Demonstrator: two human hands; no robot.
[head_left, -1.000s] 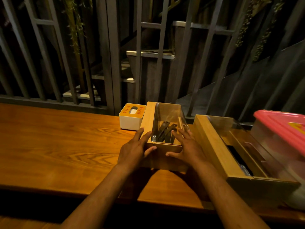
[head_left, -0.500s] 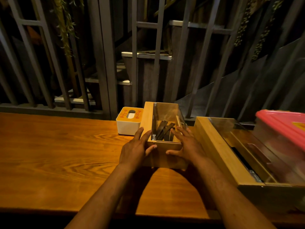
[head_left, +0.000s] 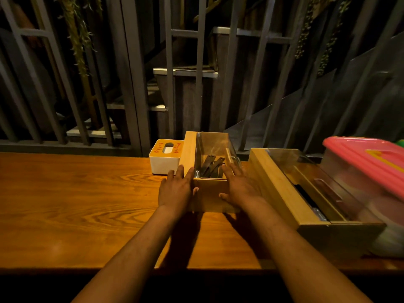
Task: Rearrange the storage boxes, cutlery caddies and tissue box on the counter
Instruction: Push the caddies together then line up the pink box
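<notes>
Hands on either side of the small cutlery caddy (head_left: 209, 171): my left hand (head_left: 176, 189) lies flat against its left wall and my right hand (head_left: 239, 186) against its right wall, fingers stretched out, pinching the box between the palms rather than curling round it. The caddy sits on the table (head_left: 76, 193) up by the far edge, long axis running from me toward that edge, short end facing me. Dark cutlery (head_left: 211, 166) lies lengthwise inside under a clear lid; I can't make out which pieces. The tissue box (head_left: 165, 159) touches the caddy's left side at the far edge. To the right, a bigger caddy (head_left: 290, 189) sits angled, its near end swung toward the table's right end, contents too dim to read. Beyond it, a pink-lidded storage box (head_left: 369, 162) is cut off by the frame, pretty blurry too.
</notes>
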